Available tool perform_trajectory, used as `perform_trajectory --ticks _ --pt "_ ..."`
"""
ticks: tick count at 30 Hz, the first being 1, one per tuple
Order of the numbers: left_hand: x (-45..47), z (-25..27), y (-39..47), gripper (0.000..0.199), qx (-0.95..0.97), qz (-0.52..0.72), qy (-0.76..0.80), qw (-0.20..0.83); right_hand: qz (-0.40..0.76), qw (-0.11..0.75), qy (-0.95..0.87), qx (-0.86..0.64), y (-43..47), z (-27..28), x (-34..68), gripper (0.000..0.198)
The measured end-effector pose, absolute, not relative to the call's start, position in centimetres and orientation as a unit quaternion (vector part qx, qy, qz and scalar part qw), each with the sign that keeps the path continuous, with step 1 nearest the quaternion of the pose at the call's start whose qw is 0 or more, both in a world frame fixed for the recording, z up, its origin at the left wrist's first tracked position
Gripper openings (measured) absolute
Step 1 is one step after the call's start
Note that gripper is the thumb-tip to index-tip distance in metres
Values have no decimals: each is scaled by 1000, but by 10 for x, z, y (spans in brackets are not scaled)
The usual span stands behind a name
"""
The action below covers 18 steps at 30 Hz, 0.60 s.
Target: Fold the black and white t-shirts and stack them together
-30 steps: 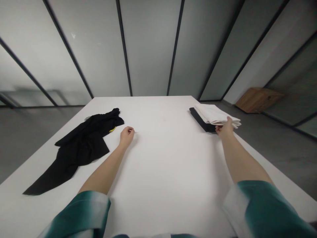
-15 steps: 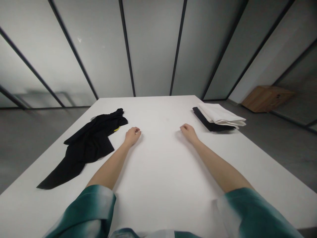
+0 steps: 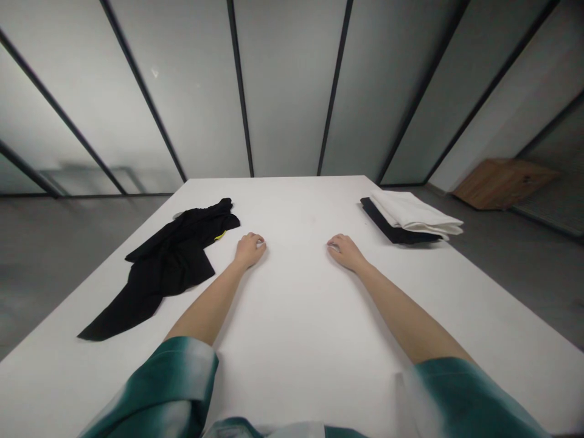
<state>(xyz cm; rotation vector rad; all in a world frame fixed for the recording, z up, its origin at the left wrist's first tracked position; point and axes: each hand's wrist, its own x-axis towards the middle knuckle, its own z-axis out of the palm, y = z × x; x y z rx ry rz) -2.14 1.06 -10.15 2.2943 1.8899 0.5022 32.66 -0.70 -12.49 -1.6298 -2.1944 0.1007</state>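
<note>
My left hand (image 3: 249, 249) rests on the white table (image 3: 292, 316) with its fingers loosely curled and a small gap to the thumb; it holds nothing. Just left of it lies a crumpled black garment (image 3: 168, 267) with a small yellow edge showing. My right hand (image 3: 345, 251) is also on the tabletop, empty, its fingers bent and the thumb apart from them. Beyond it to the right, a folded white cloth (image 3: 413, 210) lies on top of a folded black cloth (image 3: 387, 228). Neither hand touches any fabric.
The table's far edge faces a wall of frosted glass panels (image 3: 287, 91) with dark frames. On the floor at the right stands a wooden box-like piece (image 3: 502, 182). Grey floor (image 3: 55, 255) shows on both sides of the table.
The right hand's fingers have loosened, and a gap now shows between them and the thumb. The view has shifted slightly, while the garments lie as before.
</note>
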Motion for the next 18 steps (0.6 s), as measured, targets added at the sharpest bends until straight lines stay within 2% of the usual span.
perform_trajectory --ticks 13,18 --pt "-21 -100 9 34 758 152 631 69 36 194 -786 -586 -8 -124 326 25" --pt "-27 -92 17 39 776 115 609 116 32 194 -784 -589 -8 -125 326 24"
